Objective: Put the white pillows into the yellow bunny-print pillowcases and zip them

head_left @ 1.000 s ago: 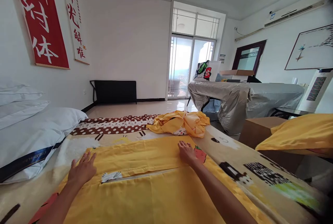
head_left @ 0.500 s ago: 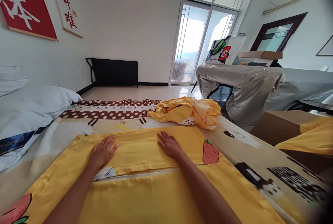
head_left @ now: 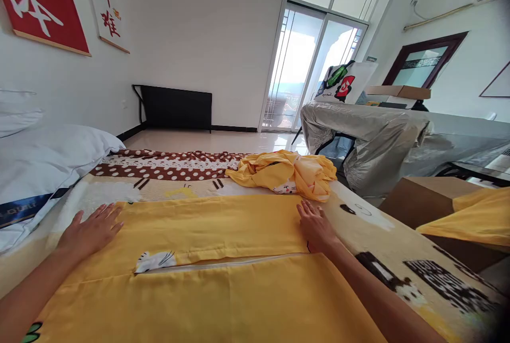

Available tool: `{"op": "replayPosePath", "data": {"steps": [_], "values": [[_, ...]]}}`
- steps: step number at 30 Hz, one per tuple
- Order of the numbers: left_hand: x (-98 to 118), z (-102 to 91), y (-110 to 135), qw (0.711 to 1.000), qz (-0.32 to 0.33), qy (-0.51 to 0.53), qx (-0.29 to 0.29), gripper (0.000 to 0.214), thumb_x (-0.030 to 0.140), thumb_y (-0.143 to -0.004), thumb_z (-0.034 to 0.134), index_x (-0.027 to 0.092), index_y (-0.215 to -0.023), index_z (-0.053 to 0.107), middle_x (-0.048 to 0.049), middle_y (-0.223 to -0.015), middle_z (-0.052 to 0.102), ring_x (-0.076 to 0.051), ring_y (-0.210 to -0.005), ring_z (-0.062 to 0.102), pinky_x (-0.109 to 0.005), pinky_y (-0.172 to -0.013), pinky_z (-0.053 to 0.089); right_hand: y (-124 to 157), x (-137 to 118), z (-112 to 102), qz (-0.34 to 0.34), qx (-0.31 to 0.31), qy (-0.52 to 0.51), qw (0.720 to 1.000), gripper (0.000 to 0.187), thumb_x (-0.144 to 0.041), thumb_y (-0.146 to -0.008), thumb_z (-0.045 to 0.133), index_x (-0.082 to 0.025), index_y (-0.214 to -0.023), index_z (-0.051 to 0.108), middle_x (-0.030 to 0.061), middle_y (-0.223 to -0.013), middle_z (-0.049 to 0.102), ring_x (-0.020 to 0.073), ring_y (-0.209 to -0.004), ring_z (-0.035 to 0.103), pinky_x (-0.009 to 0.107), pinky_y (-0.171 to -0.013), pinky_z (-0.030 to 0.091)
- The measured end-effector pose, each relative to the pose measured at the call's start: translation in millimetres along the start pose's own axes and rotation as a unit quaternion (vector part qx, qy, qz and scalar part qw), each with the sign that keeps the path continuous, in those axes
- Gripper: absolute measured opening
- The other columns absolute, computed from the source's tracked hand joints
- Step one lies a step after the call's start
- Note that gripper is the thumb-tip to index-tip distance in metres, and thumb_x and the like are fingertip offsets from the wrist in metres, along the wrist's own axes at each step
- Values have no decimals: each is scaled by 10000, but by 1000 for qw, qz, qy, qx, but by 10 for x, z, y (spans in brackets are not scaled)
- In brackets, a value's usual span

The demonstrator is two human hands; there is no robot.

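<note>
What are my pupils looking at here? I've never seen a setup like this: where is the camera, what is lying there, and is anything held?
There is no machine, just a person working with two bare hands. One camera, worn on the head, looks forward and down at them. Spread out in front is a flat yellow cloth with a long opening across it. Beneath is a patterned blanket. A crumpled yellow bundle lies beyond the cloth, and a white pillow at the left. The left hand and right hand lie flat at the cloth's two far corners; neither grasps anything.
</note>
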State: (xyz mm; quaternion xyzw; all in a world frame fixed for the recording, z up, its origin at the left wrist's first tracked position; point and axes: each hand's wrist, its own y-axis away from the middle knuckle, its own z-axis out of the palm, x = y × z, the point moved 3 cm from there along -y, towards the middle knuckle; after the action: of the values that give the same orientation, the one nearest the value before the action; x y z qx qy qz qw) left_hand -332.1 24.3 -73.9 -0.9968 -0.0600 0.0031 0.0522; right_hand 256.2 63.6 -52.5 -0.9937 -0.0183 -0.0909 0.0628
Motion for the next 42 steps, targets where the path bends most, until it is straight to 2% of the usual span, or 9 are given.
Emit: {"op": "replayPosePath", "data": {"steps": [2,5,9,12,16,20,29,36,42], "values": [[332,-218,49,1000,7,-13,-19,578,289,-849,291,100,-1386,387,-139,-1489,320,-281,-1405,229,-582,-1105,19,276,-386,-266,-63,32,-2,998,376,-119,-883,353,-90,-1177,585,193,-1320,526,264,-1251,449,400,-1036,270],[1117,-456,147,993,100,5,-60,545,337,-885,321,192,-1408,376,-64,-1514,284,-221,-1419,209,-523,-1138,90,818,-1075,-580,-187,33,-66,980,293,-190,-906,359,-157,-919,650,120,-899,694,240,-933,615,356,-845,389],[2195,-507,364,962,239,59,-121,546,485,-909,280,291,-1413,360,-1,-1512,296,-172,-1413,231,-454,-1146,174,1378,-1704,-627,-275,-27,-106,955,420,-291,-857,467,-140,-1244,534,110,-836,704,252,-778,654,314,-678,399],[2623,-362,528,934,300,85,-174,585,525,-899,297,283,-1432,323,-30,-1523,260,-188,-1419,212,-485,-1139,179,1467,-1798,-462,-257,-28,-123,958,498,-291,-852,452,-147,-1329,460,105,-821,707,253,-739,662,294,-601,371],[2657,-124,609,918,321,100,-209,696,615,-872,305,295,-1475,169,-14,-1558,66,-204,-1444,84,-503,-1153,95,1407,-1754,-274,-265,10,-167,950,423,-235,-881,365,-201,-1286,482,61,-828,713,219,-719,662,278,-597,363],[2554,-19,550,917,322,129,-194,638,621,-885,267,357,-1462,192,11,-1556,88,-203,-1442,103,-499,-1156,78,1359,-1766,-219,-271,-14,-162,949,410,-228,-823,415,-195,-1216,527,83,-815,718,235,-707,673,270,-584,370],[2638,-202,389,936,295,82,-175,556,538,-925,183,349,-1437,292,-21,-1543,208,-222,-1426,186,-524,-1125,175,1301,-1766,-238,-240,4,-184,953,526,-238,-795,450,-150,-1312,481,145,-797,715,283,-710,686,291,-577,418],[2681,-219,217,952,256,28,-167,572,496,-892,330,306,-1432,320,-84,-1515,282,-266,-1403,252,-572,-1104,164,1310,-1760,-283,-243,1,-187,952,253,-197,-798,449,-201,-986,617,103,-797,715,264,-712,687,279,-562,422],[2663,-211,114,963,224,5,-150,621,545,-877,332,252,-1424,356,-101,-1498,311,-257,-1388,291,-511,-1102,232,1377,-1901,-162,-284,-41,-162,944,146,-179,-830,524,-141,-907,643,104,-792,692,215,-700,653,297,-597,481]]}}
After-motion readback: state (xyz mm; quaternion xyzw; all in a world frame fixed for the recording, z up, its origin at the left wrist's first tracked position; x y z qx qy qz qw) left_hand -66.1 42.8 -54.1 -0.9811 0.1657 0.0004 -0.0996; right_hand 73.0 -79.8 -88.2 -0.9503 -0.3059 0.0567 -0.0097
